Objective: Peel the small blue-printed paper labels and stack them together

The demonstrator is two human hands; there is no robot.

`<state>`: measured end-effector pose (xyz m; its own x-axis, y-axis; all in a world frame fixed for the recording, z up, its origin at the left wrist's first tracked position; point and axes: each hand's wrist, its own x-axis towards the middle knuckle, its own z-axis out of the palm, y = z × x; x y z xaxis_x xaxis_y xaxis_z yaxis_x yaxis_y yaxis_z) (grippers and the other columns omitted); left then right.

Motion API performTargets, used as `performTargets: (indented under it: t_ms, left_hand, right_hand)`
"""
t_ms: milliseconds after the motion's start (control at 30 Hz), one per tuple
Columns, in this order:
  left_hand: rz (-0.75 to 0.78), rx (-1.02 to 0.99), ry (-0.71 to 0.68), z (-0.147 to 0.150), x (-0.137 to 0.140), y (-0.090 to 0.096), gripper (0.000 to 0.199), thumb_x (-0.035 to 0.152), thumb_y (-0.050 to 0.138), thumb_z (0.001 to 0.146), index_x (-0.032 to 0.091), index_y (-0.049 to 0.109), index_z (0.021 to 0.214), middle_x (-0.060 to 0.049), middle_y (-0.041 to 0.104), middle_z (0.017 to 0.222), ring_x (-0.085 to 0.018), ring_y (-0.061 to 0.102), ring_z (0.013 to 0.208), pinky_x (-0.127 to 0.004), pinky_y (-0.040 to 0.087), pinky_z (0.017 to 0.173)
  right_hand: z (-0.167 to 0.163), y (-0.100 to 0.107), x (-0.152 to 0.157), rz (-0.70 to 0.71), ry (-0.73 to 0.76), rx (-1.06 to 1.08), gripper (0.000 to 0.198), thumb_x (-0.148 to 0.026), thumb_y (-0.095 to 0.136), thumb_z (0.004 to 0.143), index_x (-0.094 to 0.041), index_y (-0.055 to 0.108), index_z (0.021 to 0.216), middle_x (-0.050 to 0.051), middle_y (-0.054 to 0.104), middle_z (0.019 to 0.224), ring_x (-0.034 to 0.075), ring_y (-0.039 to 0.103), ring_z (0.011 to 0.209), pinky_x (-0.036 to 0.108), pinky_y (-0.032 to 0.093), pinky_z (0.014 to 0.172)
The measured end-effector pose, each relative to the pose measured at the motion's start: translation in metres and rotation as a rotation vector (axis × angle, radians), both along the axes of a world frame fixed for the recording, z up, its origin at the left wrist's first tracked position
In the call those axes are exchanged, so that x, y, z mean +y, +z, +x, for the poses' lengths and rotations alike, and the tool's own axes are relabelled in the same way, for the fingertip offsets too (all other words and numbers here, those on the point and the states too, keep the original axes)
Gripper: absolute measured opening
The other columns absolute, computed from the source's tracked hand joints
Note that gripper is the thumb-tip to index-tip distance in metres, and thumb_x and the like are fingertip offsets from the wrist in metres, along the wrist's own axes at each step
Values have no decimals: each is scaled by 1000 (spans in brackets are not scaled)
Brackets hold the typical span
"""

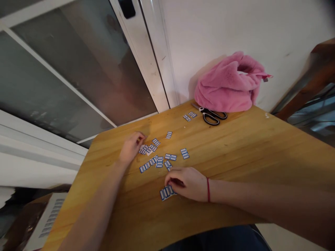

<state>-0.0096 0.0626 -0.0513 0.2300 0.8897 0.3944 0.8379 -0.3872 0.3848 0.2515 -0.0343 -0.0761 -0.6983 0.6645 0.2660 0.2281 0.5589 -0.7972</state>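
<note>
My left hand (132,146) rests at the left of the table with its fingers curled in a pinch. Whether anything is between the fingertips I cannot make out. Right beside it lies an overlapping pile of blue-bordered white label stickers (148,149). My right hand (190,183), a red cord at its wrist, is closed over the right end of a label strip (165,192) lying on the wood near me. Between the hands lie a longer row of labels (148,164) and several small cut pieces, among them a label piece (170,157) and another label piece (184,153).
Black-handled scissors (211,115) lie at the back of the wooden table (235,153), against a pink plush bag (227,85). Two label pieces (190,115) lie left of the scissors. A framed glass door (86,69) and a white wall (188,42) border the far side.
</note>
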Motion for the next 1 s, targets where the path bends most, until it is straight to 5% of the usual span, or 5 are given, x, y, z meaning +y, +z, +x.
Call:
performTargets:
  t_ms: [200,300,433,633,1000]
  left_hand:
    - [-64,263,-44,-3,-12,-2,11,21,51,83,21,62,84,-3,67,90,-21,57,93,-37,39,89]
    - [-53,210,0,-2,-16,5,21,14,45,82,21,58,96,-2,69,94,-20,59,95,-40,36,94]
    - [9,54,36,7,-25,16,21,15,44,83,19,55,100,-3,66,97,-19,59,95,-36,40,90]
    - [-259,164,-232,35,-47,23,21,34,63,80,25,60,98,-2,60,103,-21,50,101,-35,38,91]
    - [-418,161,-295,45,-55,17,14,27,66,78,22,56,86,-1,54,93,-20,47,95,-34,38,86]
  right_hand:
    - [0,3,-1,8,6,-4,19,-12,49,78,-17,65,86,0,64,82,8,53,65,17,37,61]
    - [1,3,-1,4,10,-1,19,-11,49,78,-18,64,86,0,63,81,7,53,65,16,36,61]
    - [1,2,0,-9,25,1,19,-11,49,78,-18,64,87,-1,62,82,7,53,67,16,36,62]
    - [2,6,-1,-25,27,-12,19,-11,49,79,-17,65,87,-1,58,77,6,46,58,17,34,56]
    - [1,6,2,-211,-27,69,18,-10,47,79,-15,64,85,-2,54,68,6,43,56,16,33,53]
